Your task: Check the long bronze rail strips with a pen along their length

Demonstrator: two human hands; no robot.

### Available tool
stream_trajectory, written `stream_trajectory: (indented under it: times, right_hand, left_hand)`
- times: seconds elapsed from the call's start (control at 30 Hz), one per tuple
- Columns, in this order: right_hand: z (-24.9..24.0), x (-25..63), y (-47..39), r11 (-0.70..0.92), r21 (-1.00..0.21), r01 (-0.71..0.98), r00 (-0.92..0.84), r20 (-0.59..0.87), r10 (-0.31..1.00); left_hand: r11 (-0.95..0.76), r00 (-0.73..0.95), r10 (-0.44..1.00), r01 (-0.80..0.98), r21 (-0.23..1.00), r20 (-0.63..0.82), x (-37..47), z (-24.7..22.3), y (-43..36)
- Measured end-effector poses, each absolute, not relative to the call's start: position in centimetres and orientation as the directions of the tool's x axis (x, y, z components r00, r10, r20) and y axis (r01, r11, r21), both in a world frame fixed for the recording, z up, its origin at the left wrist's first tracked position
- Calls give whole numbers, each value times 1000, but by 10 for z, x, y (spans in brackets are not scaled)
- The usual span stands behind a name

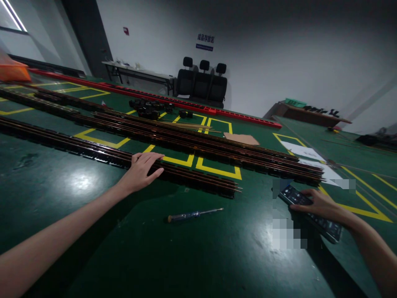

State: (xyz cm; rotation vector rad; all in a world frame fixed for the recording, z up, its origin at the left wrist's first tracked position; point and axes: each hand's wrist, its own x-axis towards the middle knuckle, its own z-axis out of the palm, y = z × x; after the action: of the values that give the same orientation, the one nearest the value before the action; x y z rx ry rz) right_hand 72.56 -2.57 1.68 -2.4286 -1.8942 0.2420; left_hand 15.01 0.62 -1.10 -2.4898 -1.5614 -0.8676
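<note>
I record, nearest, the right hand [324, 208] clamped on the phone [294, 196], the screwdriver [192, 214] to its left, and, beyond that, the left hand [141, 171], thumb apart from fingers, resting on the near rail [194, 178], whose long axis runs left to right beneath it.

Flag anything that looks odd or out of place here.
The blocky squares beside the dark handheld device in the right hand look odd: they resemble image pixelation, not an object. Nothing plainly spilled or damaged stands out.
</note>
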Motion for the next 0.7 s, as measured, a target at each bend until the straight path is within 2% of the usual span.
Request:
stream_trajectory:
  times: [0.17,0.47,0.7]
  right_hand:
    - [20,720,-28,-218,-125,968,212,-55,976]
    - [27,705,-28,-267,-245,932,254,-84,964]
    - [19,691,-23,-249,-131,960,250,-7,968]
  left_hand:
    - [-478,321,804,850,221,501,151,-10,5]
    - [-469,315,811,854,225,493,151,-10,6]
    - [-467,309,816,851,242,489,152,-10,6]
